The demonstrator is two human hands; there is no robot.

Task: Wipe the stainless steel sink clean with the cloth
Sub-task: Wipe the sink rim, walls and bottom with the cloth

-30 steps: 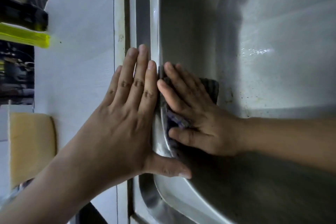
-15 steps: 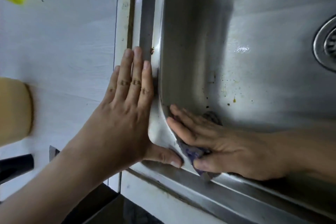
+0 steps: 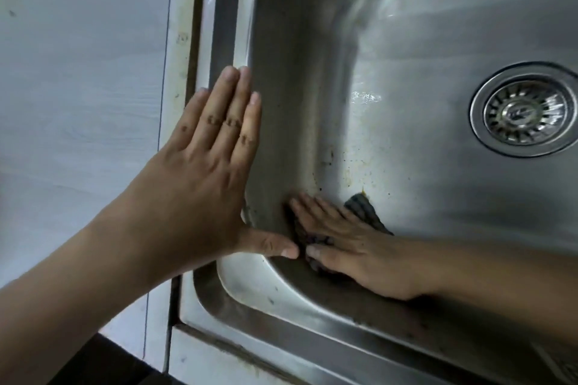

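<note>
Stainless steel sink: basin fills most of the view; metal dull, with brown specks and a yellowish smear scattered over the floor near the lower left corner; a small bright patch, perhaps a wet spot, on the floor between that corner and the drain.

Drain strainer: round, slotted, set in the basin floor at the right edge of the view; well apart from both hands.

Sink rim: raised, rounded lip running up the left side and curving along the near edge; grime in the seam beside it.

Cloth: dark, apparently checked; lies in the lower left corner of the basin, pressed against the curve where wall meets floor; mostly covered by the right hand, one corner showing beyond the fingers and a crumpled edge showing near the thumb; its pattern is hard to make out in the blur.

Right hand: inside the basin, palm down on the cloth; fingers straight and slightly spread, pointing toward the corner; thumb flat along the near wall; forearm enters from the right.

Left hand: laid flat across the left rim, fingers straight and together, pointing away from the person; thumb stretched out sideways, its tip just beside the right thumb; holds nothing.

Countertop: pale surface to the left of the sink.
</note>
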